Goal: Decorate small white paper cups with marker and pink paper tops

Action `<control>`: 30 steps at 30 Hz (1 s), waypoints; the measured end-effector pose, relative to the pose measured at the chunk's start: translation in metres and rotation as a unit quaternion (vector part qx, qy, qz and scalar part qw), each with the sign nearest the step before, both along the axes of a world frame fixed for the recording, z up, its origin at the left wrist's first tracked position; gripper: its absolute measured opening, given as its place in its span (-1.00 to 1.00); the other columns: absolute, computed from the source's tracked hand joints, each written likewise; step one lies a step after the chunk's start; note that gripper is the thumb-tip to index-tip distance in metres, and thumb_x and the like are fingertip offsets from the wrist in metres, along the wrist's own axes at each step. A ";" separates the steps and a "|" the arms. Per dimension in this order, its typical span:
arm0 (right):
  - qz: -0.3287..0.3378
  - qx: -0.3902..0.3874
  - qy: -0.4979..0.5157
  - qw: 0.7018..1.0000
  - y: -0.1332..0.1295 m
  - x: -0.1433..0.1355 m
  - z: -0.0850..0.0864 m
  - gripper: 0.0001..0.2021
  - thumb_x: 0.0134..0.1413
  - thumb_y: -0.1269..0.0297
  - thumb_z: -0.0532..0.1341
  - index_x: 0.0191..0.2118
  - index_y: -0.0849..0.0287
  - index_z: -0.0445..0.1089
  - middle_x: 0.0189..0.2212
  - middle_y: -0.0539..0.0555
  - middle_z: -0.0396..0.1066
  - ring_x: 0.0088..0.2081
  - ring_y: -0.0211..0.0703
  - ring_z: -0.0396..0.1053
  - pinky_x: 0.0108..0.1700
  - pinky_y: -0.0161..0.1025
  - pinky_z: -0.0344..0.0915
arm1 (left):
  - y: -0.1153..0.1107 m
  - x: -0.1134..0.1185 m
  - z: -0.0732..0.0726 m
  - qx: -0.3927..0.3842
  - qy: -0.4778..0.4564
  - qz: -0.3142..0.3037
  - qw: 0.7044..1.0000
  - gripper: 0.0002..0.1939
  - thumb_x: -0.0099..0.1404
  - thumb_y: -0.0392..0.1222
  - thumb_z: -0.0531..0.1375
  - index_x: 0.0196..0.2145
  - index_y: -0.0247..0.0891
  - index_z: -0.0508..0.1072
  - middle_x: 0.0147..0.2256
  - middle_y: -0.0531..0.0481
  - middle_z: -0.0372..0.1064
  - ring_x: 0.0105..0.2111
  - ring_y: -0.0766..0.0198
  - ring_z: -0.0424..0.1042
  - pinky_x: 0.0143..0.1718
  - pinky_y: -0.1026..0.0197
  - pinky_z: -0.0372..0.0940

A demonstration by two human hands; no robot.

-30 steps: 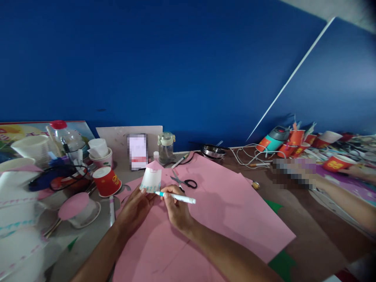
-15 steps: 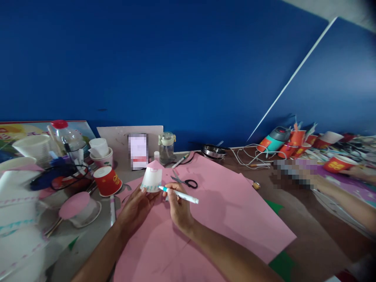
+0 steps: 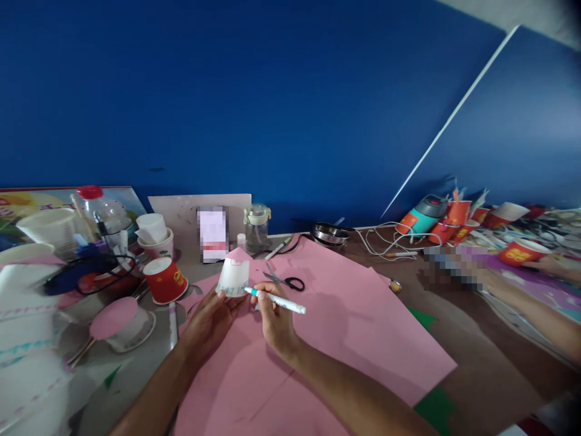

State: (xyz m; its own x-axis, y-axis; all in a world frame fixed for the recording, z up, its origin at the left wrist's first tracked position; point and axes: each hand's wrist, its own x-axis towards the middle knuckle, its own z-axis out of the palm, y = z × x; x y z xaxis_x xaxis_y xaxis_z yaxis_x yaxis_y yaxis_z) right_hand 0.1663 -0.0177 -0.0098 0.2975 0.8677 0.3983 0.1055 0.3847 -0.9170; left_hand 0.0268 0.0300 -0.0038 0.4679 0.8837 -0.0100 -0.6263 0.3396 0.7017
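Note:
My left hand (image 3: 211,318) holds a white paper cup (image 3: 234,277) upside down by its rim, fingers partly hidden beneath it. Teal marks run along the cup's lower edge, and a pink paper piece (image 3: 237,256) tops it. Pinched in my right hand (image 3: 273,321) is a white marker (image 3: 285,303), its teal tip at the cup's right lower edge. Both hands are over a large pink sheet (image 3: 354,339). Black-handled scissors (image 3: 290,282) lie open on the sheet, just beyond my right hand.
On the left stand a red cup (image 3: 164,280), a pink-topped cup (image 3: 115,318) and stacked white cups (image 3: 49,230). Behind are a phone (image 3: 213,235) and a jar (image 3: 258,227). At right, another person's arm (image 3: 535,312) reaches over the table near red cups and cables.
The view has shifted very slightly. Both hands keep their grips on the cup and marker, with hardly any visible movement.

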 end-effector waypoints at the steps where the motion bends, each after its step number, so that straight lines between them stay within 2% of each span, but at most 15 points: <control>1: 0.001 -0.001 0.001 1.000 0.000 0.000 0.000 -0.80 0.31 0.17 0.05 -0.22 0.13 0.35 -0.43 0.01 0.38 -0.45 -0.22 0.29 -0.43 -0.30 0.21 | 0.000 0.000 0.000 0.000 0.000 0.002 1.000 -0.72 0.29 -0.14 0.24 -0.07 -0.25 0.53 -0.06 -0.16 0.54 -0.01 0.01 0.46 0.14 -0.08 0.22; 13: 0.012 -0.012 0.008 1.000 -0.002 0.000 0.002 -0.82 0.27 0.19 0.07 -0.23 0.14 0.36 -0.45 -0.01 0.35 -0.45 -0.23 0.28 -0.45 -0.33 0.20 | 0.002 -0.001 -0.003 -0.011 0.004 0.004 1.000 -0.63 0.27 -0.14 0.26 0.02 -0.26 0.48 -0.07 -0.19 0.54 -0.03 -0.01 0.47 0.10 -0.09 0.25; 16: 0.016 -0.020 0.005 1.000 -0.002 0.000 0.003 -0.83 0.24 0.20 0.09 -0.28 0.15 0.37 -0.48 -0.02 0.36 -0.49 -0.25 0.25 -0.48 -0.33 0.17 | 0.003 -0.002 -0.003 -0.013 0.001 0.004 1.000 -0.63 0.25 -0.15 0.28 0.01 -0.25 0.49 -0.09 -0.16 0.55 -0.05 0.01 0.47 0.09 -0.07 0.27; 19: 0.009 -0.012 0.041 0.999 -0.001 -0.001 0.005 -0.81 0.25 0.18 0.08 -0.28 0.14 0.35 -0.49 -0.02 0.35 -0.47 -0.23 0.28 -0.43 -0.31 0.22 | 0.003 -0.002 -0.004 -0.013 -0.007 -0.001 1.000 -0.68 0.27 -0.14 0.26 -0.02 -0.25 0.51 -0.11 -0.14 0.55 -0.06 0.05 0.47 0.11 -0.04 0.26; 24: -0.030 0.004 0.064 0.997 0.001 0.000 0.008 -0.72 0.32 0.04 0.02 -0.18 0.13 0.31 -0.44 -0.01 0.37 -0.41 -0.20 0.30 -0.34 -0.24 0.28 | 0.001 -0.002 -0.001 -0.005 0.009 -0.014 1.000 -0.64 0.30 -0.09 0.23 0.00 -0.30 0.49 -0.04 -0.23 0.51 0.02 -0.03 0.43 0.15 -0.10 0.20; 28: -0.019 -0.009 0.043 0.999 -0.001 0.002 0.010 -0.63 0.37 0.01 -0.06 0.05 0.14 0.25 -0.49 -0.03 0.38 -0.41 -0.18 0.33 -0.33 -0.22 0.29 | -0.001 -0.002 0.001 -0.008 0.023 -0.010 1.000 -0.62 0.30 -0.06 0.22 0.00 -0.31 0.48 -0.04 -0.24 0.51 0.02 -0.08 0.43 0.12 -0.13 0.21; 30: -0.018 -0.018 0.035 0.999 -0.002 0.002 0.012 -0.61 0.37 0.01 -0.06 0.09 0.15 0.23 -0.48 -0.03 0.39 -0.42 -0.19 0.34 -0.33 -0.22 0.30 | 0.000 -0.003 0.000 -0.015 0.020 -0.009 1.000 -0.62 0.30 -0.07 0.22 0.01 -0.32 0.48 -0.05 -0.24 0.52 0.00 -0.06 0.44 0.12 -0.13 0.21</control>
